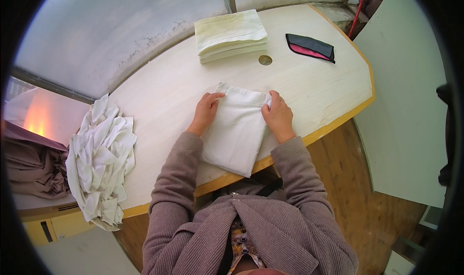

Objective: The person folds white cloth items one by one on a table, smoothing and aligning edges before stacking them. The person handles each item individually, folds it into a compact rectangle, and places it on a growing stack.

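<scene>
A flat white cloth [237, 130] with a hemmed top edge lies in front of me, shaped like a bag or a folded sheet. Its lower corner reaches over the table's front edge. My left hand [207, 112] pinches its left side just below the top corner. At the opposite side, my right hand [279, 115] grips the upper right corner, thumb on the cloth and fingers along the edge. Farther back stands a neat stack of folded off-white cloths [232, 36]. To my left, a loose heap of crumpled white cloths [103, 159] hangs partly over the front edge.
The pale tabletop [163, 90] has a yellow edge band and a round cable hole [265, 60]. A grey and pink pouch [310, 47] with black trim lies at the back right. Bunched brown fabric [34, 170] sits far left. A pale panel [402, 104] stands at the right.
</scene>
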A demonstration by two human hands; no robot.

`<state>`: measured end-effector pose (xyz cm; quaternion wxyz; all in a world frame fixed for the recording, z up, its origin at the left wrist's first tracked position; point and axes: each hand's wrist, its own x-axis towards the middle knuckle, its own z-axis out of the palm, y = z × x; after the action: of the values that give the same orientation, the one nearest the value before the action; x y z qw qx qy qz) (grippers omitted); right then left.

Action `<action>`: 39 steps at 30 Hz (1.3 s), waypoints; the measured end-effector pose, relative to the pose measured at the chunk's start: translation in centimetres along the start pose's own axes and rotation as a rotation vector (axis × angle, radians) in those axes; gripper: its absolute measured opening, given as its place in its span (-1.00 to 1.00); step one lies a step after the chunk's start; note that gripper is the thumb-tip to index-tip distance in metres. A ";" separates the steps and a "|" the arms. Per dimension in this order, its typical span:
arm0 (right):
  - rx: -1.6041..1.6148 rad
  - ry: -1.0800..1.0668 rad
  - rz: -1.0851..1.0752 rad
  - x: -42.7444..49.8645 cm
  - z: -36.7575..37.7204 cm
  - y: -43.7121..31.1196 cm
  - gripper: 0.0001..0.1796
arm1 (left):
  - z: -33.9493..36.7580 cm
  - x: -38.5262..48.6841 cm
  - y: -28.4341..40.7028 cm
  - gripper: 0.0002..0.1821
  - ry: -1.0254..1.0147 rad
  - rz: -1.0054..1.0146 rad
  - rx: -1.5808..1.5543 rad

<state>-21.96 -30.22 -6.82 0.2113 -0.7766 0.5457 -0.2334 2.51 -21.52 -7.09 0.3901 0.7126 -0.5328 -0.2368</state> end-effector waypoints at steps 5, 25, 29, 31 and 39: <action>-0.037 -0.013 -0.001 0.4 -0.4 0.8 -0.60 | 0.9 -0.3 -0.5 -0.72 0.093 0.055 0.107; -0.226 -0.019 -0.606 -0.9 0.5 0.9 -0.45 | 7.2 -4.1 4.9 -0.25 -0.151 0.281 0.722; -0.261 0.003 -0.566 -1.5 1.2 1.0 -0.43 | 4.9 -3.9 3.3 -0.25 -0.114 0.276 0.740; -0.264 0.009 -0.562 -1.7 1.3 0.9 -0.42 | 3.6 -3.9 2.5 -0.25 -0.144 0.254 0.736; -0.242 0.048 -0.600 -1.5 1.5 1.4 -0.42 | -1.0 -9.0 0.5 -0.27 -0.245 0.070 0.788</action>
<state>-22.52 -29.16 -9.01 0.0262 -0.9166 0.3209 -0.2370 0.11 -12.80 -6.82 0.0288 0.7554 -0.6492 -0.0844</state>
